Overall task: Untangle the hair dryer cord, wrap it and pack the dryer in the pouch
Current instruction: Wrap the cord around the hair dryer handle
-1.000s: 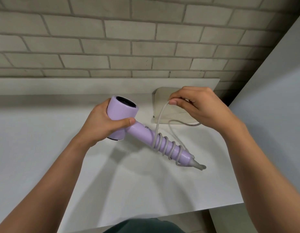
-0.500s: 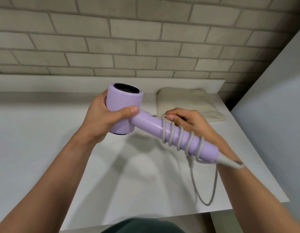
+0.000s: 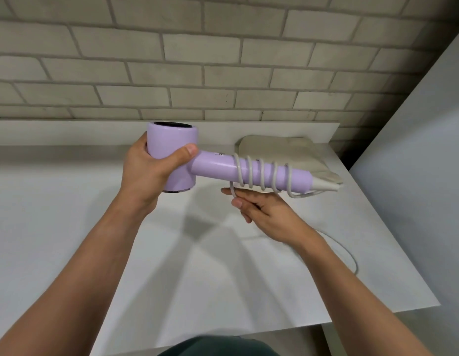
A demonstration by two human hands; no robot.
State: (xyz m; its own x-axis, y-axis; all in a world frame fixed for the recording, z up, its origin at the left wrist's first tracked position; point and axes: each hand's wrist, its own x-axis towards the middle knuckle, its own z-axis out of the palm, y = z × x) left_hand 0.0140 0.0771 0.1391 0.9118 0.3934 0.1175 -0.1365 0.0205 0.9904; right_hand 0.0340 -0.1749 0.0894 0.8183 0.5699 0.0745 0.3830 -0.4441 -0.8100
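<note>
The left hand (image 3: pixel 148 173) grips the lilac hair dryer (image 3: pixel 172 143) by its head above the counter (image 3: pixel 69 201). The cord (image 3: pixel 274 177) coils round the handle. Beneath it, the right hand (image 3: pixel 269 214) seems to pinch the cord. The pouch (image 3: pixel 282 147) lies far right.

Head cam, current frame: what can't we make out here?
Head view only:
1. Cord end and plug: the slack runs behind the right hand and forearm, and no end shows.
2. Pouch mouth: partly covered by the hair dryer handle, so open or closed is unknown.
3. Dryer's underside: faces down, partly behind the left hand.
</note>
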